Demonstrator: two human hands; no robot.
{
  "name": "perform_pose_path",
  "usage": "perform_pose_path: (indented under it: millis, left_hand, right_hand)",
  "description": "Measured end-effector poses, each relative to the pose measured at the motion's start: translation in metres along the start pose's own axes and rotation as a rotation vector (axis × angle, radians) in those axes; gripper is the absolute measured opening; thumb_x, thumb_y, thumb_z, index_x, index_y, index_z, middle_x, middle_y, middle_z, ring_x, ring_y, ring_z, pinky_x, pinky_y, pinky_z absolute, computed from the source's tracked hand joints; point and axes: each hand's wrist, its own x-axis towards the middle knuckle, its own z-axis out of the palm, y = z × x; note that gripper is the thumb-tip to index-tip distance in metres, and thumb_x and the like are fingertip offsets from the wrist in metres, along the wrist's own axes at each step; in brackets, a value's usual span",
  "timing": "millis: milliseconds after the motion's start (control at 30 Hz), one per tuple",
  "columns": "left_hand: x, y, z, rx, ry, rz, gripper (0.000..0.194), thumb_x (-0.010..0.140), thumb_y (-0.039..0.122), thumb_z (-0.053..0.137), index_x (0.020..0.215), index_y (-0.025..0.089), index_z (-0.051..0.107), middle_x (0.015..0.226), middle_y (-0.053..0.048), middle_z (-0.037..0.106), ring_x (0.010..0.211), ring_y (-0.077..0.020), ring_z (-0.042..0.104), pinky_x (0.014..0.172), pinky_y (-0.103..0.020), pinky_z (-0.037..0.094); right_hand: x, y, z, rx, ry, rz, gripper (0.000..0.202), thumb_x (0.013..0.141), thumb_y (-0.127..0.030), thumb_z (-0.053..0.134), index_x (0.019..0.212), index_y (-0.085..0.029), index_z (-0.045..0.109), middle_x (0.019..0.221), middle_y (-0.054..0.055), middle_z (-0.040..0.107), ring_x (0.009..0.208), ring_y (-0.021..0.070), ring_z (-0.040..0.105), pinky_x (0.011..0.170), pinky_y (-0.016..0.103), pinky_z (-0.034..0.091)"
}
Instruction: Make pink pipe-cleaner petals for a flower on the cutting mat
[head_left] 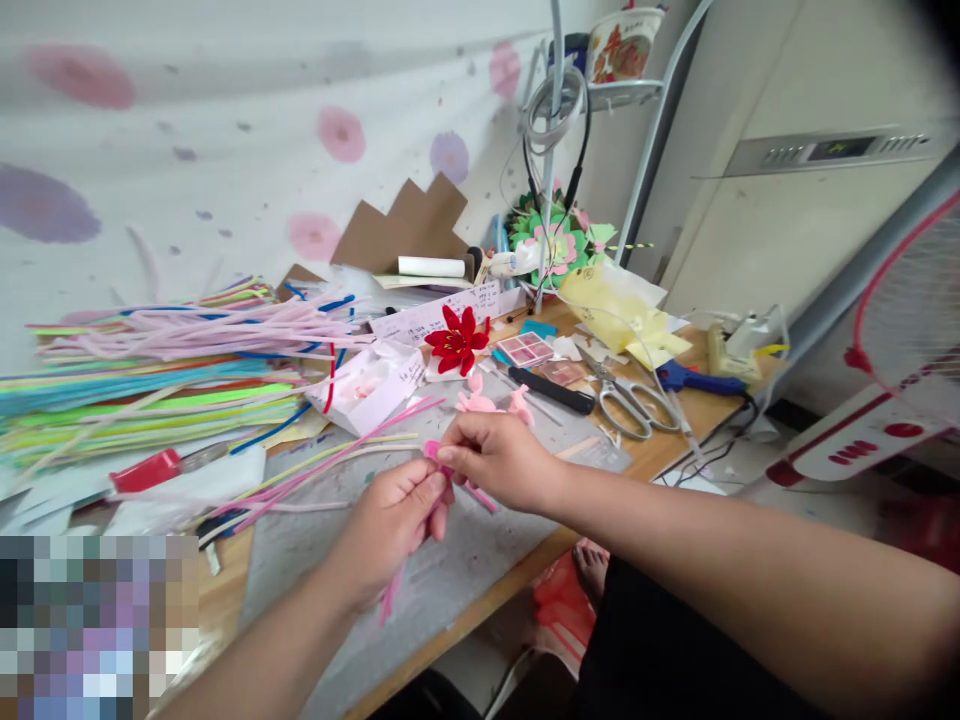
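Over the grey mat (300, 590), my left hand (401, 515) and my right hand (499, 460) meet fingertip to fingertip. Both pinch a bright pink fuzzy stem (431, 450), bent into a small loop at the top. Pink ends hang below my left hand and stick out under my right. Just behind my right hand lie small light pink fuzzy pieces (480, 396). A red fuzzy flower (457, 340) stands farther back. More pink and cream stems (352, 440) lie on the mat to the left of my hands.
Bundles of coloured stems (150, 390) cover the left side beside a white box (375, 385). Scissors (634, 400), a black-handled tool (551, 390) and a blue glue gun (701, 382) lie to the right. A metal stand (551, 150) rises at the back.
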Motion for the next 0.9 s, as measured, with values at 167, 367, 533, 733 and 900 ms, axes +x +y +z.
perform_pose_path:
  millis: [167, 367, 533, 733, 900]
  left_hand:
    - [0.008, -0.008, 0.001, -0.061, 0.082, -0.008, 0.034, 0.085, 0.046, 0.047, 0.068, 0.016, 0.048, 0.048, 0.005, 0.043, 0.045, -0.0059, 0.031, 0.043, -0.018, 0.023]
    - [0.010, -0.013, 0.001, -0.299, 0.074, -0.127, 0.032, 0.076, 0.047, 0.060, 0.075, 0.017, 0.048, 0.046, 0.008, 0.042, 0.041, -0.0040, 0.024, 0.039, -0.018, 0.015]
    - [0.013, -0.018, -0.013, -0.506, 0.156, -0.199, 0.027, 0.076, 0.041, 0.063, 0.077, 0.016, 0.052, 0.047, 0.007, 0.045, 0.037, -0.0009, 0.025, 0.039, -0.016, 0.017]
    - [0.021, -0.021, -0.020, -0.751, 0.100, -0.234, 0.016, 0.079, 0.030, 0.059, 0.079, 0.014, 0.054, 0.052, 0.004, 0.051, 0.036, -0.0012, 0.030, 0.037, -0.015, 0.020]
    - [0.022, -0.021, -0.019, -0.763, 0.106, -0.225, 0.016, 0.079, 0.027, 0.061, 0.076, 0.016, 0.049, 0.053, 0.003, 0.054, 0.037, -0.0029, 0.038, 0.038, -0.014, 0.026]
  right_hand:
    - [0.005, 0.013, -0.008, 0.091, -0.127, 0.079, 0.015, 0.081, -0.026, 0.056, 0.070, -0.016, 0.053, 0.059, -0.003, 0.056, 0.049, 0.0080, 0.051, 0.046, 0.018, 0.039]
    - [0.008, 0.020, -0.010, 0.014, -0.156, 0.045, 0.020, 0.082, -0.031, 0.055, 0.070, -0.015, 0.057, 0.059, -0.002, 0.055, 0.050, 0.0074, 0.048, 0.047, 0.018, 0.038]
    - [0.026, 0.031, -0.065, -0.520, -0.221, -0.059, 0.020, 0.086, -0.030, 0.050, 0.085, -0.016, 0.065, 0.080, 0.003, 0.066, 0.073, 0.0124, 0.058, 0.068, 0.022, 0.042]
    - [0.035, 0.079, -0.128, -1.170, -0.002, 0.192, 0.035, 0.078, -0.025, 0.055, 0.110, -0.015, 0.061, 0.107, 0.015, 0.063, 0.096, 0.0291, 0.058, 0.078, 0.036, 0.041]
    - [0.034, 0.089, -0.132, -1.278, -0.005, 0.218, 0.040, 0.080, -0.031, 0.051, 0.117, -0.019, 0.056, 0.108, 0.011, 0.064, 0.094, 0.0264, 0.059, 0.073, 0.032, 0.042]
